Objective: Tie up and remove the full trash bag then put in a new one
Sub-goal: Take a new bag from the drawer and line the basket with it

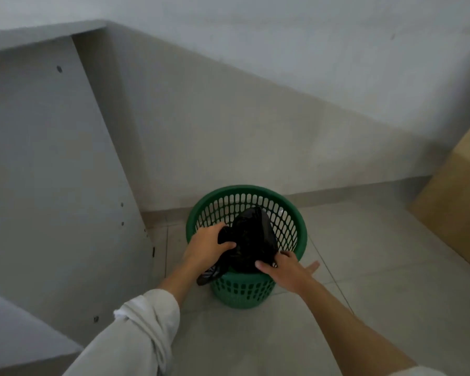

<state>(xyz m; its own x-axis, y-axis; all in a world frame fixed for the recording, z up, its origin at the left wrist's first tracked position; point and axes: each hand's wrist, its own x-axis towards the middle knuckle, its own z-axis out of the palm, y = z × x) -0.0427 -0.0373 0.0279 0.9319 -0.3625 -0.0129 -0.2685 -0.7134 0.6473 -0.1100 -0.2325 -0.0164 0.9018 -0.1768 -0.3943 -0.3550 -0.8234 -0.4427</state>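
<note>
A green perforated plastic bin (288,213) stands on the tiled floor against the wall. A black plastic trash bag (251,240) is bunched up over the bin's opening, and one end of it hangs down over the near left rim. My left hand (208,246) grips the bag's left side, thumb pressed into the plastic. My right hand (285,268) pinches the bag's lower right edge at the near rim, with its little finger stretched out to the right. The bottom of the bin is hidden by the bag.
A grey cabinet panel (52,172) with screw holes rises close on the left. A light wooden board (456,202) leans at the far right. Pale floor tiles (364,267) spread to the right of the bin and in front of it.
</note>
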